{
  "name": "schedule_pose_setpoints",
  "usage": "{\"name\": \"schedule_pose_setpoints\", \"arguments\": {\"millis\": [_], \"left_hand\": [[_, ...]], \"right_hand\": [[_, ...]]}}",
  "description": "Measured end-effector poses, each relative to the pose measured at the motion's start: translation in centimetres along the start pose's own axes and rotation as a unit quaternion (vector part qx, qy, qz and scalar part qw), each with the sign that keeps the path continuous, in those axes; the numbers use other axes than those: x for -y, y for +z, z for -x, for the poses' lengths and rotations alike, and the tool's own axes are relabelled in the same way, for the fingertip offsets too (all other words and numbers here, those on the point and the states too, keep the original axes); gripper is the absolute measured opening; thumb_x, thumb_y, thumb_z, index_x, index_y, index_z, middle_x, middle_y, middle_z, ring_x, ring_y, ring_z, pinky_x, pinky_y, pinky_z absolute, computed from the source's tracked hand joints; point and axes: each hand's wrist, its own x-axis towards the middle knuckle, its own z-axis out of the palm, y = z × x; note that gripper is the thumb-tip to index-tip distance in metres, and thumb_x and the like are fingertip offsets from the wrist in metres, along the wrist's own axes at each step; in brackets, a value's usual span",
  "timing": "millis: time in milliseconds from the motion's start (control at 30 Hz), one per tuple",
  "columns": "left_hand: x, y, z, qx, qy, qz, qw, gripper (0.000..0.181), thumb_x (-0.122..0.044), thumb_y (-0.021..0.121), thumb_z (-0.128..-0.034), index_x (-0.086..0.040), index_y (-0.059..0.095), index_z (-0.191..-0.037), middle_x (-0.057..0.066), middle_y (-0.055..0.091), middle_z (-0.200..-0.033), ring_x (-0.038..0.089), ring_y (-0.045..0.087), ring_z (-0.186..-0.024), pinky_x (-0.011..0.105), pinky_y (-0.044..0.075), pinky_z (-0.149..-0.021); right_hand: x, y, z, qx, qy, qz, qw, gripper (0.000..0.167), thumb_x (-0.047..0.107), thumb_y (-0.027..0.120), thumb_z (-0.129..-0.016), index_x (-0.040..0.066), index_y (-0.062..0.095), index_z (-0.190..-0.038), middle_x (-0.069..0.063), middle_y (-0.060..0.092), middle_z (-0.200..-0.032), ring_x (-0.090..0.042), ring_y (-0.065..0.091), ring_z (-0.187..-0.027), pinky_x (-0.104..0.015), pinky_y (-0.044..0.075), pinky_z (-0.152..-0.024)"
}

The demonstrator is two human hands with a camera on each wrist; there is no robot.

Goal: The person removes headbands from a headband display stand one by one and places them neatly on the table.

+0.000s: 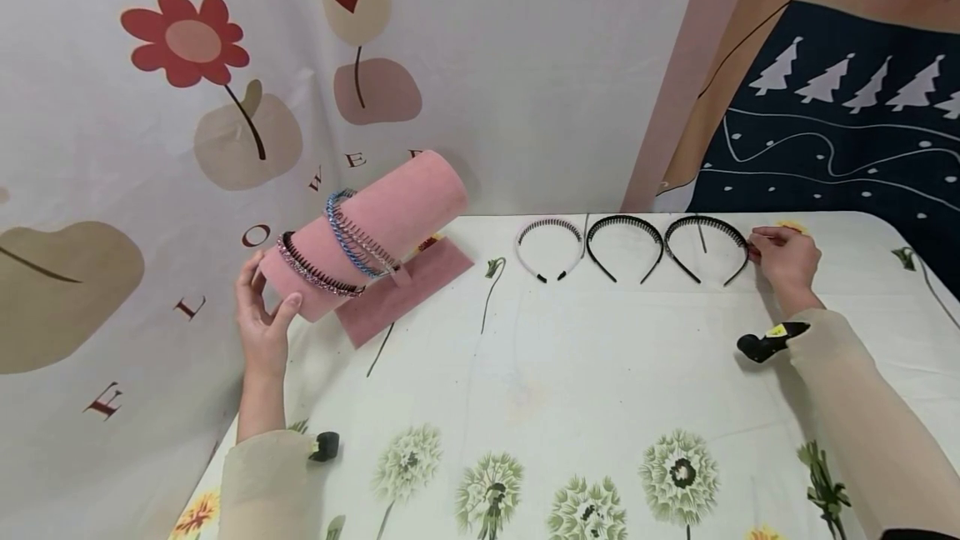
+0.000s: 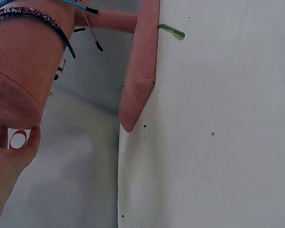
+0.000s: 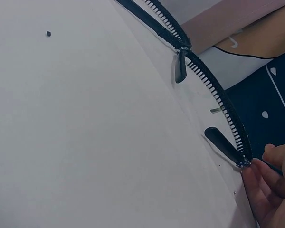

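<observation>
Gripping the lower-left end of a pink, velvety cylinder stand (image 1: 412, 198), the left hand (image 1: 262, 315) shows its thumb in front, other fingers partly hidden behind the end. Around the cylinder, left of centre in the frame, sit a blue beaded headband (image 1: 336, 224) and a dark, glittery pinkish headband (image 1: 302, 273), their undersides concealed; the left wrist view cuts both off at upper left. Right of centre, a pale pink toothed headband (image 1: 550, 222), a black toothed headband (image 1: 625, 219) and a matching black headband (image 1: 705, 220) lie on white flower-printed cloth (image 1: 585, 373). The right hand's (image 1: 787, 261) fingertips touch the last one's right side; whether they pinch it, I cannot tell.
</observation>
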Motion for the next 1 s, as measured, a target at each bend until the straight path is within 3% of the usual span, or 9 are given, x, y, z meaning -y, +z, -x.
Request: {"name": "schedule_pose_setpoints", "arguments": {"millis": [467, 667, 900, 1000], "left_hand": [[0.18, -0.04, -0.02, 0.002, 0.01, 0.014, 0.9999, 0.068, 0.005, 0.063, -0.0824, -0.008, 0.044, -0.146, 0.01, 0.047, -0.149, 0.025, 0.037, -0.138, 0.02, 0.049, -0.094], [0.12, 0.01, 0.09, 0.003, 0.01, 0.019, 0.9998, 0.068, 0.005, 0.063, -0.0824, -0.008, 0.044, -0.146, 0.008, 0.047, -0.148, 0.024, 0.038, -0.138, 0.019, 0.05, -0.093], [0.05, 0.03, 0.16, 0.007, 0.019, 0.031, 0.9993, 0.067, 0.006, 0.062, -0.0821, -0.006, 0.044, -0.145, 0.007, 0.048, -0.147, 0.024, 0.038, -0.138, 0.019, 0.051, -0.091], [0.0, 0.05, 0.13, 0.007, 0.015, 0.03, 0.9994, 0.067, 0.006, 0.062, -0.0823, -0.007, 0.044, -0.146, 0.006, 0.048, -0.147, 0.023, 0.038, -0.138, 0.019, 0.051, -0.092]], "right_hand": [[-0.07, -0.1, -0.04, -0.002, 0.003, -0.014, 0.9999, 0.035, 0.021, 0.055, -0.101, 0.005, 0.061, -0.132, 0.03, 0.046, -0.065, 0.016, 0.05, -0.058, -0.005, 0.049, -0.058], [-0.09, -0.1, 0.21, -0.001, 0.011, -0.028, 0.9995, 0.013, 0.019, 0.056, -0.101, 0.018, 0.064, -0.111, 0.03, 0.047, -0.064, 0.016, 0.052, -0.059, -0.005, 0.05, -0.059], [-0.09, -0.34, 0.62, 0.003, 0.008, -0.028, 0.9996, 0.031, 0.02, 0.056, -0.101, 0.006, 0.062, -0.128, 0.027, 0.048, -0.068, 0.015, 0.052, -0.06, -0.006, 0.05, -0.058], [-0.08, -0.31, 0.77, 0.002, 0.006, -0.028, 0.9996, 0.031, 0.019, 0.055, -0.101, 0.006, 0.062, -0.128, 0.028, 0.047, -0.067, 0.015, 0.053, -0.059, -0.005, 0.049, -0.058]]}}
